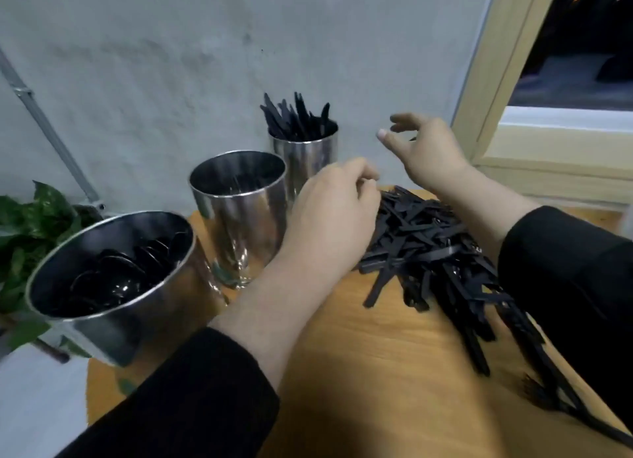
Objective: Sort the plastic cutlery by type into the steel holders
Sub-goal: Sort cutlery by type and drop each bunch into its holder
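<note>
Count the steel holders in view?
3, in a diagonal row left of the cutlery pile: near holder with spoons, middle holder, far holder by the wall, handles sticking up. None appear hidden.

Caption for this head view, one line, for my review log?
Both hands, left hand and right hand, reach over a pile of black cutlery beside three steel holders.

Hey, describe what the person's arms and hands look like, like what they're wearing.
Both arms wear black long sleeves, pushed back so the forearms are bare. The left hand and right hand are bare: no gloves, and no rings, watch or bracelet show from this angle. The sleeves look plain, without visible markings.
</note>
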The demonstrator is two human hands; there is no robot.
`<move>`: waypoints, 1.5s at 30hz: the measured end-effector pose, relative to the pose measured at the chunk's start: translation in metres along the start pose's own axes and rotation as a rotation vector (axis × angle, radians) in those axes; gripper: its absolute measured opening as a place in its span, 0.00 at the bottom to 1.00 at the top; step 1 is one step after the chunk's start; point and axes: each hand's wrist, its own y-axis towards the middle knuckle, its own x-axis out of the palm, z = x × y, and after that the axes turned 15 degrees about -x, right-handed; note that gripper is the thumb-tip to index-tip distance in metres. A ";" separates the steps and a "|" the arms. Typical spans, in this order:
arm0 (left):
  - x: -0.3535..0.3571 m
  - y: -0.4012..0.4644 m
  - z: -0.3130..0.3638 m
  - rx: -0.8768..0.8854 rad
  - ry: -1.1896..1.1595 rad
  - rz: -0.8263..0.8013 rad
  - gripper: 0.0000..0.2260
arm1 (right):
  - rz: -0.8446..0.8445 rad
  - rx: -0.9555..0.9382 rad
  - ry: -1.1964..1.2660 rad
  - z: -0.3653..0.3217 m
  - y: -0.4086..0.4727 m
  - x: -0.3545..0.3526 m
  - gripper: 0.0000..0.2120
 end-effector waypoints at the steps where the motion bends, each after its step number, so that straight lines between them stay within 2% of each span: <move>1: 0.017 -0.016 -0.004 0.004 0.021 -0.054 0.11 | 0.005 -0.031 -0.025 0.008 -0.026 -0.014 0.21; 5: 0.081 -0.101 -0.025 0.069 0.154 -0.352 0.13 | -0.048 -0.084 -0.157 0.042 -0.142 -0.082 0.12; 8: 0.108 -0.151 -0.032 0.137 0.209 -0.448 0.16 | -0.071 -0.065 -0.252 0.060 -0.231 -0.127 0.08; 13: 0.129 -0.182 -0.016 0.158 0.201 -0.394 0.19 | -0.155 0.014 -0.287 0.075 -0.337 -0.152 0.15; 17: 0.134 -0.189 -0.011 0.188 0.263 -0.366 0.18 | -0.247 0.010 -0.285 0.080 -0.358 -0.153 0.21; 19: 0.134 -0.189 -0.011 0.155 0.240 -0.355 0.17 | -0.252 -0.009 -0.283 0.083 -0.359 -0.151 0.18; 23: 0.134 -0.190 -0.011 0.151 0.255 -0.340 0.15 | -0.225 -0.016 -0.264 0.085 -0.356 -0.149 0.05; 26: 0.132 -0.192 -0.011 0.180 0.242 -0.316 0.14 | -0.224 0.026 -0.225 0.083 -0.353 -0.150 0.05; 30: 0.132 -0.192 -0.012 0.079 0.103 -0.349 0.17 | -0.147 0.152 -0.070 0.076 -0.354 -0.157 0.08; 33: 0.134 -0.195 0.002 -0.089 -0.056 -0.479 0.22 | -0.055 0.248 0.117 0.063 -0.353 -0.163 0.06; 38: 0.150 -0.185 0.038 -0.401 -0.533 -0.593 0.16 | -0.080 0.195 0.249 0.039 -0.321 -0.155 0.05; 40: 0.159 -0.175 0.045 -0.431 -0.673 -0.564 0.17 | -0.107 0.161 0.252 0.036 -0.303 -0.149 0.05; 42: 0.163 -0.158 0.049 -0.445 -0.772 -0.458 0.16 | -0.078 0.135 0.206 0.045 -0.285 -0.147 0.07; 45: 0.161 -0.125 0.047 -0.405 -0.857 -0.315 0.14 | 0.002 0.122 0.001 0.081 -0.262 -0.145 0.06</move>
